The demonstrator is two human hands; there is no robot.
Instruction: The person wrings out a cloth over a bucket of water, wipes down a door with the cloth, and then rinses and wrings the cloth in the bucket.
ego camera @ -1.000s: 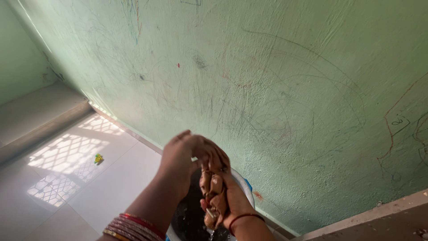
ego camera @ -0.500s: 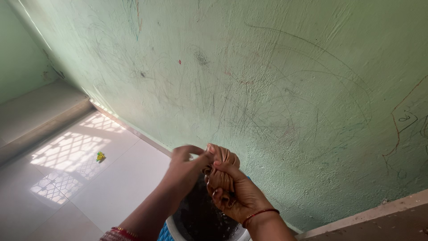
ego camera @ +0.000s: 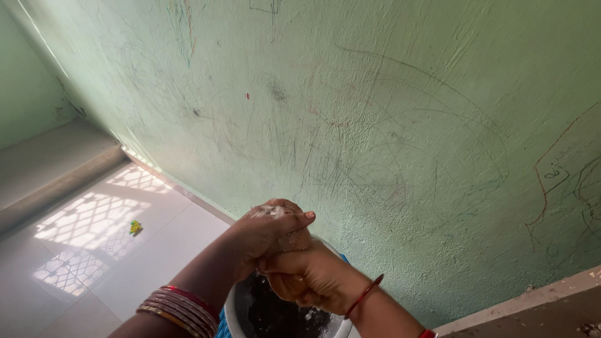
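Observation:
My left hand (ego camera: 266, 228) and my right hand (ego camera: 307, 281) are clasped together around a wet brown cloth (ego camera: 293, 240), twisted into a tight wad and mostly hidden by the fingers. The left hand grips its top, with foam on the knuckles; the right hand grips its lower part. Both hands hover over a white basin (ego camera: 233, 307) holding dark water. Red and gold bangles (ego camera: 181, 308) ring my left forearm, and a thin red bangle (ego camera: 363, 295) circles my right wrist.
A pale green wall (ego camera: 388, 112) covered in scribbles rises right behind the basin. White floor tiles (ego camera: 94, 238) with latticed sunlight lie to the left, with a small yellow-green object (ego camera: 134, 226) on them. A raised step (ego camera: 56, 169) runs at far left, a brown ledge (ego camera: 538, 313) at lower right.
My hands have closed together over the cloth. The left hand has moved onto its top and the right hand has dropped lower, so less of the cloth shows.

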